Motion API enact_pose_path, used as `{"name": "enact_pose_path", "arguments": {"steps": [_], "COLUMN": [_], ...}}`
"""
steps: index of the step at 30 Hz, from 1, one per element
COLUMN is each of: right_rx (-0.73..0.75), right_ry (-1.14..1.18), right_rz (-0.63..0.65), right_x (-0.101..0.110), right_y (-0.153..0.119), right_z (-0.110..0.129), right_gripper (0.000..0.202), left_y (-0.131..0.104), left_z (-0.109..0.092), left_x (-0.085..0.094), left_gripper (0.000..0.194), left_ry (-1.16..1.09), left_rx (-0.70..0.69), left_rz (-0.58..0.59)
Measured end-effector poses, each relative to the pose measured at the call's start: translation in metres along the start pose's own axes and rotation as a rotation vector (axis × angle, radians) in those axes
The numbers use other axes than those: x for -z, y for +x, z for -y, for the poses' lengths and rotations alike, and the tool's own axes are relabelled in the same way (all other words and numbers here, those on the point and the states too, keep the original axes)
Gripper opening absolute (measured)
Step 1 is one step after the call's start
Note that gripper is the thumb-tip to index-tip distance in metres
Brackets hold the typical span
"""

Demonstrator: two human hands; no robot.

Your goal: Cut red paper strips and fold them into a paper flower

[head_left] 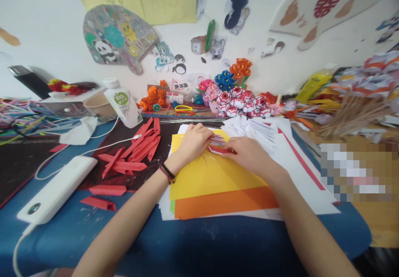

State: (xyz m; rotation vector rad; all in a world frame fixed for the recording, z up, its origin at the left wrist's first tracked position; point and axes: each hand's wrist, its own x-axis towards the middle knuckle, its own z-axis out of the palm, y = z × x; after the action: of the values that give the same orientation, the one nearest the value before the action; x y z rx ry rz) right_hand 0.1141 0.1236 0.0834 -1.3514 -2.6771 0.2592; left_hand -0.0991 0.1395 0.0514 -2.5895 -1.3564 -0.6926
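My left hand (197,140) is closed around a small bundle of folded white-and-red paper pieces (218,139), with thin wire ends poking out beneath it. Close by on the right, my right hand (245,150) pinches a red folded paper strip (220,150) against the bundle's near side. Both hands are over a yellow paper sheet (199,181), on top of an orange sheet (224,205) and white sheets. Red folded paper pieces (137,154) lie in a loose pile to the left. White folded paper pieces (255,129) are heaped behind my right hand.
A white power bank (59,189) with cables lies on the blue tabletop (187,243) at left. Behind it stands a white bottle (123,104). Red-and-white paper flowers (238,102) line the wall. Wooden sticks (355,112) stick out at right.
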Motion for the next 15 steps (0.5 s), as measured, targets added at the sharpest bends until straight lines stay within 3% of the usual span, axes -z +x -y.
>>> {"name": "enact_pose_path", "arguments": {"steps": [5, 12, 15], "right_rx": [0.018, 0.040, 0.017], "right_ry": [0.041, 0.074, 0.052], "right_rz": [-0.034, -0.070, -0.063], "right_x": [-0.002, 0.000, 0.001], "right_y": [-0.001, -0.003, -0.003], "right_z": [-0.001, 0.000, 0.001], "right_gripper": [0.022, 0.031, 0.026], "left_y": [-0.002, -0.018, -0.025], "left_z": [-0.002, -0.008, -0.013], "left_x": [0.015, 0.046, 0.052], "left_gripper": [0.020, 0.019, 0.019], "left_ry": [0.121, 0.172, 0.171], "left_rx": [-0.056, -0.122, -0.167], "left_rz": [-0.009, -0.282, -0.341]}}
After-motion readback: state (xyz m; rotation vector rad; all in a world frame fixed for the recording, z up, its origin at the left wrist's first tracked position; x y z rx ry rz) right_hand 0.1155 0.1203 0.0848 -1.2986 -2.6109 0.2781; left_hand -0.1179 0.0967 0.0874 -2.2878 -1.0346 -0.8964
